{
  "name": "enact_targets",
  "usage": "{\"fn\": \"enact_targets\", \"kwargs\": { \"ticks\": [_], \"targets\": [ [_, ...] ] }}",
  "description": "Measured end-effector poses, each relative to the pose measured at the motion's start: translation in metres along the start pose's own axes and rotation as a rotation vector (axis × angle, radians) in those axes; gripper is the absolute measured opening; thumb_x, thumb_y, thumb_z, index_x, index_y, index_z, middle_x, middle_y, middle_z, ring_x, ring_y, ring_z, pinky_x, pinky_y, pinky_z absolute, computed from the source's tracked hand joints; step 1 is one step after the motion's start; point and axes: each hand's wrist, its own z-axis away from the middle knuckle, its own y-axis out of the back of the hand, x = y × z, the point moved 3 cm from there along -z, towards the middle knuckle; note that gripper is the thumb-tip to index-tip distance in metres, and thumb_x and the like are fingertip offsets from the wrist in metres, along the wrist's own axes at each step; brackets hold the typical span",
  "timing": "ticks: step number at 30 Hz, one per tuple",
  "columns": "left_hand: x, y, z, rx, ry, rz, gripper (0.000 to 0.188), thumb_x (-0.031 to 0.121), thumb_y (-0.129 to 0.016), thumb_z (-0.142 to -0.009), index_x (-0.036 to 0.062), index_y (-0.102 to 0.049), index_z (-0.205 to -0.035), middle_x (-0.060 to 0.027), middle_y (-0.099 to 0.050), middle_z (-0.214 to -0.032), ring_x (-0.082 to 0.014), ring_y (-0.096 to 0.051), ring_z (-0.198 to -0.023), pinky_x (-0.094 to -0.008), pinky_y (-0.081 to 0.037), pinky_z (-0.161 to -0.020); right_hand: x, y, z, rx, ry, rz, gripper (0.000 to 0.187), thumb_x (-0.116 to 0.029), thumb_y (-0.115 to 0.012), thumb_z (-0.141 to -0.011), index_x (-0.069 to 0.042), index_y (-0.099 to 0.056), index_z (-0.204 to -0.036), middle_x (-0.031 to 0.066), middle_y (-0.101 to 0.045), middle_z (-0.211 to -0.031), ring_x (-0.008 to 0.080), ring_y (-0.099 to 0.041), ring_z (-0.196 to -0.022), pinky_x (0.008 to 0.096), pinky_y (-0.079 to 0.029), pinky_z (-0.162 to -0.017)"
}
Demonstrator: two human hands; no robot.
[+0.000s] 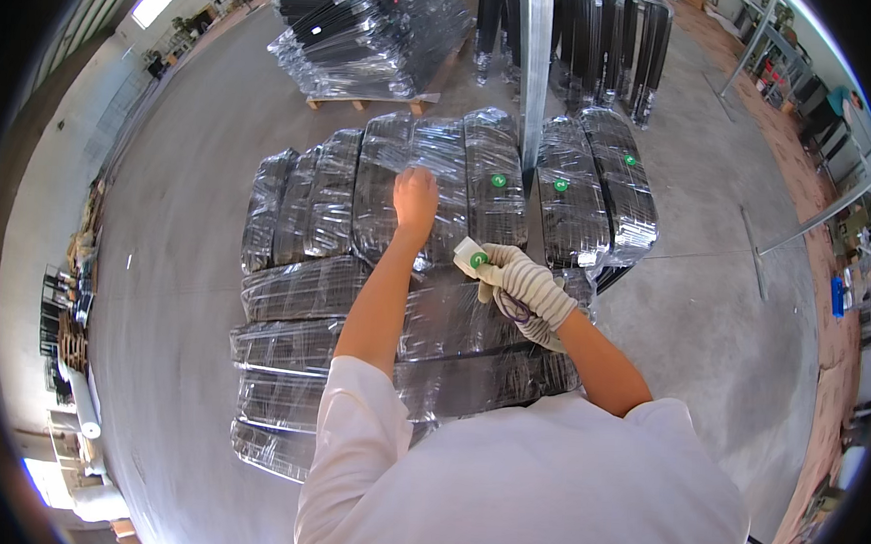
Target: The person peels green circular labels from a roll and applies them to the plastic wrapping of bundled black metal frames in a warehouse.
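My bare left hand (415, 195) is closed, knuckles up, against the top of a black bundle (376, 196) in clear stretch film. Whatever lies under its fingers is hidden. My right hand (508, 273) wears a cream striped knit glove and pinches a small white strip of stickers (466, 251) with a round green sticker (479, 259) on it. A second fold of striped knit fabric (531, 320) hangs below that hand. More round green stickers, such as this green sticker (499, 180), sit on wrapped bundles to the right.
Wrapped black bundles (286, 353) lie in rows before me. An upright metal post (534, 82) rises among the far ones. Beyond stand a wrapped stack on a wooden pallet (365, 104) and black frames (635, 47). A person (831, 114) is at the far right.
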Motion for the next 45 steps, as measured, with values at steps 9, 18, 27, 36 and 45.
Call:
{"fn": "enact_targets", "kwargs": {
  "ticks": [9, 18, 27, 36, 45],
  "targets": [
    [0.012, -0.027, 0.021, -0.229, -0.205, -0.161, 0.016, 0.015, -0.063, -0.071, 0.0051, -0.060, -0.082, -0.0082, -0.056, -0.083, -0.0272, -0.053, -0.083, -0.0377, -0.040, -0.076, -0.015, 0.018, 0.012, 0.086, 0.035, -0.151, 0.018, -0.019, -0.056, -0.084, -0.003, -0.056, -0.093, 0.0101, -0.060, -0.061, 0.0114, -0.052, -0.045, 0.0237, -0.041, -0.044],
    [0.076, 0.084, 0.054, -0.207, -0.161, 0.476, 0.030, -0.001, -0.058, -0.076, 0.0020, -0.058, -0.105, -0.0129, -0.058, -0.103, -0.0293, -0.055, -0.098, -0.0356, -0.043, -0.084, -0.008, 0.020, -0.024, 0.143, 0.017, -0.254, 0.031, -0.025, -0.064, -0.079, -0.001, -0.058, -0.097, 0.0087, -0.061, -0.063, 0.0137, -0.057, -0.051, 0.0252, -0.044, -0.050],
    [0.057, 0.094, 0.072, -0.256, 0.180, 0.688, 0.032, -0.004, -0.060, -0.075, 0.0002, -0.057, -0.106, -0.0087, -0.057, -0.099, -0.0163, -0.057, -0.092, -0.0263, -0.046, -0.081, -0.030, -0.020, -0.027, -0.077, 0.074, 0.021, 0.021, -0.019, -0.055, -0.084, -0.006, -0.057, -0.100, 0.0062, -0.061, -0.066, 0.0149, -0.058, -0.056, 0.0271, -0.045, -0.057],
    [0.058, 0.105, 0.081, -0.106, -0.096, 0.246, 0.018, 0.003, -0.067, -0.072, 0.0001, -0.062, -0.089, -0.0096, -0.061, -0.086, -0.0243, -0.060, -0.074, -0.0296, -0.050, -0.064, -0.005, -0.024, -0.050, -0.027, -0.141, 0.219, 0.020, -0.020, -0.053, -0.084, -0.003, -0.057, -0.094, 0.0109, -0.063, -0.067, 0.0170, -0.058, -0.059, 0.0299, -0.045, -0.060],
    [0.004, 0.104, 0.073, -0.188, 0.406, 0.589, 0.007, 0.004, -0.061, -0.078, -0.0035, -0.062, -0.079, -0.0042, -0.060, -0.070, -0.0099, -0.057, -0.065, -0.0212, -0.046, -0.061, -0.012, -0.046, -0.079, -0.005, -0.120, 0.432, 0.022, -0.024, -0.053, -0.086, -0.004, -0.056, -0.094, 0.0087, -0.060, -0.057, 0.0134, -0.055, -0.046, 0.0269, -0.042, -0.046]
  ]
}}
